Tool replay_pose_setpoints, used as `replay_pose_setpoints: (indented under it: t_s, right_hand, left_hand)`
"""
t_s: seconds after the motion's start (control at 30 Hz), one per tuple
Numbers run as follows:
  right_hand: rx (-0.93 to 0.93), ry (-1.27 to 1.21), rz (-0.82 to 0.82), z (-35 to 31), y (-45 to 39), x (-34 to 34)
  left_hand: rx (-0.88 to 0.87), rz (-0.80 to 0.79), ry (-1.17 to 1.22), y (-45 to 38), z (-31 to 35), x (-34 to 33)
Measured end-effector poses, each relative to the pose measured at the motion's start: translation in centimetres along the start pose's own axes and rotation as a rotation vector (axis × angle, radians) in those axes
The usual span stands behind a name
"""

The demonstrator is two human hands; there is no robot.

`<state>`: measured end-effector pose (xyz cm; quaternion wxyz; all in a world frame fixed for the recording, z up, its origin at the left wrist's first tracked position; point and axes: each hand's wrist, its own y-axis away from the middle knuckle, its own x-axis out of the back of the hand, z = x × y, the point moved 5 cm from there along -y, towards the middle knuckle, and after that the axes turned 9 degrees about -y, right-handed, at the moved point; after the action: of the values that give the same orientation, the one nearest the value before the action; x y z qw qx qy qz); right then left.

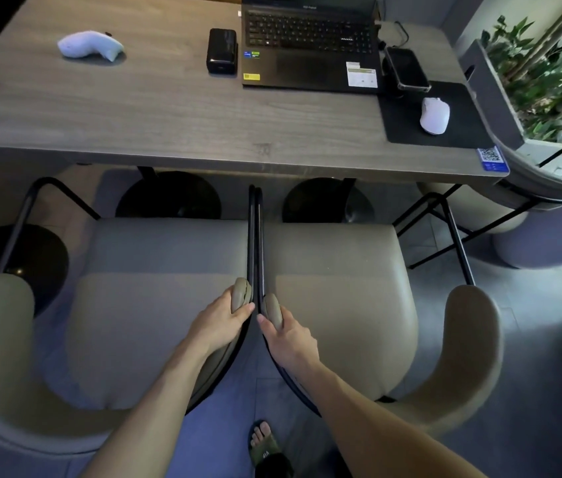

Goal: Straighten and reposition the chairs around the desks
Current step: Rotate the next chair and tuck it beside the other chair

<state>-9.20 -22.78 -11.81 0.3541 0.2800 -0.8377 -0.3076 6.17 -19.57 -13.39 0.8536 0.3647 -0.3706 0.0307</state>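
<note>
Desk point(169, 108), wood-grain: landmark. Before its near edge, two beige armchairs side by side, inner frames touching: left chair point(155, 305), right chair point(341, 305). Left hand point(222, 322) closed on the left chair's armrest tip; right hand point(286, 334) closed on the right chair's. On the desk: laptop point(310, 43), lid cut off, stickers unreadable; QR label point(492, 158) at the right corner. Sandal point(267, 450) reads "VIP".

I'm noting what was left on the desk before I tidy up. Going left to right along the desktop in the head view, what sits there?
White crumpled cloth → black box → laptop → phone → white mouse on its black mouse pad → QR sticker at the desk corner.
</note>
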Motion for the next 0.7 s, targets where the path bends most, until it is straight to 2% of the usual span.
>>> replay_pose_setpoints:
  t_s: [0.37, 0.57, 0.7]
  right_hand:
    - [-0.043, -0.096, 0.091, -0.6, -0.3, -2.9]
    - [-0.060, -0.115, 0.091, -0.9, -0.7, -4.0]
    - [-0.025, -0.035, 0.052, -0.9, -0.5, -3.5]
  left_hand:
    - [-0.018, -0.015, -0.029, 0.3, -1.2, 0.5]
    - [-0.001, -0.017, -0.046, 0.0, -2.0, 0.9]
    - [0.016, 0.002, -0.025, 0.1, -2.1, 0.6]
